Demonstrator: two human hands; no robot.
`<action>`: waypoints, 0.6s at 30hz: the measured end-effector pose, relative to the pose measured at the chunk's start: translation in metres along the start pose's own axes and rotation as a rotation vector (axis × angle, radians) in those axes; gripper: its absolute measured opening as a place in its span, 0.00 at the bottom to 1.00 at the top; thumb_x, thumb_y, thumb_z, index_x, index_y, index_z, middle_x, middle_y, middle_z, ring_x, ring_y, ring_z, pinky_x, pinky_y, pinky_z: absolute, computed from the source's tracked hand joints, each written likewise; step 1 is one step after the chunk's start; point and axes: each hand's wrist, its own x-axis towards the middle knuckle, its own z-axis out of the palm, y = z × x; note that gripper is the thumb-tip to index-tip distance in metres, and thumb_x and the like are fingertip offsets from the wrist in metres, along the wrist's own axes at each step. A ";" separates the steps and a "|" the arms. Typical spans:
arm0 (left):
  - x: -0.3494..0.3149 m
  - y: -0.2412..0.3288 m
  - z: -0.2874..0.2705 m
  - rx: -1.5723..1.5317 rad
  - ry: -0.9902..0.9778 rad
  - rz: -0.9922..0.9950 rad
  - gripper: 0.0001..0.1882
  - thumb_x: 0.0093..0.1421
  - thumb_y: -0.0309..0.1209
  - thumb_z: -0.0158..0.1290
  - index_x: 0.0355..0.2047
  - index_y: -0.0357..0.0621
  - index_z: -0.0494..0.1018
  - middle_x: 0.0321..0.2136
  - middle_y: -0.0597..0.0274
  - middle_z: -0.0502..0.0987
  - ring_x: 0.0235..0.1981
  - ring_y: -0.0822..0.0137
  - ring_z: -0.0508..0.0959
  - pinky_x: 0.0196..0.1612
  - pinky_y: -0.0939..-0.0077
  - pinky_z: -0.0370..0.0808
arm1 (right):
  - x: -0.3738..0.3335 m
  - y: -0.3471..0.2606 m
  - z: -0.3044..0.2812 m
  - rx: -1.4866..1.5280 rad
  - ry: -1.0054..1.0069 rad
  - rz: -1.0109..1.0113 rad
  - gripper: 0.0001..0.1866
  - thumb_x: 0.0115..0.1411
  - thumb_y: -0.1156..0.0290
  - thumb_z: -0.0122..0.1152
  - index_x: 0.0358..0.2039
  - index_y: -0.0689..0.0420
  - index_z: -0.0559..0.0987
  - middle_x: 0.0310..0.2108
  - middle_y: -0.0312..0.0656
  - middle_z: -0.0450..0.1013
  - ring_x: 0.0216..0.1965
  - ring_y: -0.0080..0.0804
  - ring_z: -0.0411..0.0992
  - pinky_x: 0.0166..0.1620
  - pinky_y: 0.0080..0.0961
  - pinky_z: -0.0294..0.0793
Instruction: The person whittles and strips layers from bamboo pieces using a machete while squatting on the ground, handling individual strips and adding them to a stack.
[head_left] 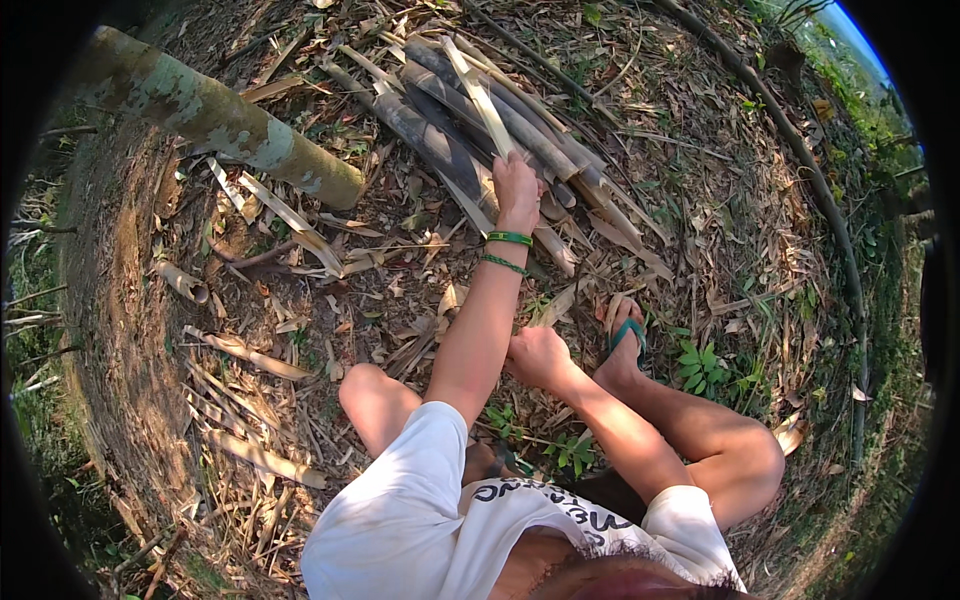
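Observation:
My left hand (517, 190), with green bands on its wrist, reaches forward over a pile of bamboo. Its fingers are closed around the near end of a pale split bamboo strip (477, 95), which slants away to the far left. Under and beside the strip lie several dark and greyish bamboo pieces (440, 140). My right hand (540, 357) is closed in a fist nearer to me, beside my left forearm and in front of my sandalled foot. What it grips, if anything, is hidden.
A lichen-spotted trunk (215, 118) juts in at the far left. Split bamboo pieces (290, 220) and a short hollow section (182, 282) lie on the leaf litter to the left. A long thin branch (815, 180) curves along the right. Green seedlings (703, 367) grow near my foot.

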 end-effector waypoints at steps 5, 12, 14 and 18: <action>-0.031 -0.024 -0.047 0.582 0.162 0.379 0.29 0.71 0.36 0.37 0.66 0.31 0.55 0.47 0.35 0.75 0.49 0.42 0.75 0.54 0.56 0.68 | 0.000 -0.001 0.004 -0.047 -0.044 0.028 0.13 0.52 0.69 0.58 0.39 0.47 0.81 0.19 0.47 0.75 0.23 0.46 0.77 0.26 0.41 0.78; -0.070 -0.025 -0.085 0.576 0.225 0.477 0.28 0.73 0.36 0.35 0.68 0.32 0.53 0.45 0.37 0.74 0.46 0.42 0.74 0.49 0.54 0.69 | -0.008 -0.010 -0.004 -0.099 -0.109 0.025 0.10 0.58 0.66 0.55 0.39 0.51 0.79 0.18 0.46 0.75 0.22 0.46 0.77 0.25 0.42 0.77; -0.062 -0.022 -0.084 0.609 0.243 0.476 0.29 0.73 0.36 0.35 0.69 0.35 0.50 0.43 0.39 0.73 0.44 0.41 0.72 0.48 0.52 0.68 | -0.011 -0.007 -0.003 -0.046 -0.052 -0.002 0.11 0.58 0.66 0.54 0.41 0.50 0.79 0.18 0.46 0.75 0.22 0.46 0.77 0.25 0.42 0.77; -0.040 -0.016 -0.070 0.758 0.314 0.194 0.31 0.71 0.37 0.38 0.71 0.40 0.47 0.46 0.35 0.71 0.45 0.38 0.73 0.51 0.50 0.68 | -0.014 -0.002 0.005 -0.059 -0.076 0.029 0.15 0.55 0.64 0.59 0.44 0.46 0.79 0.19 0.45 0.75 0.23 0.45 0.77 0.27 0.42 0.78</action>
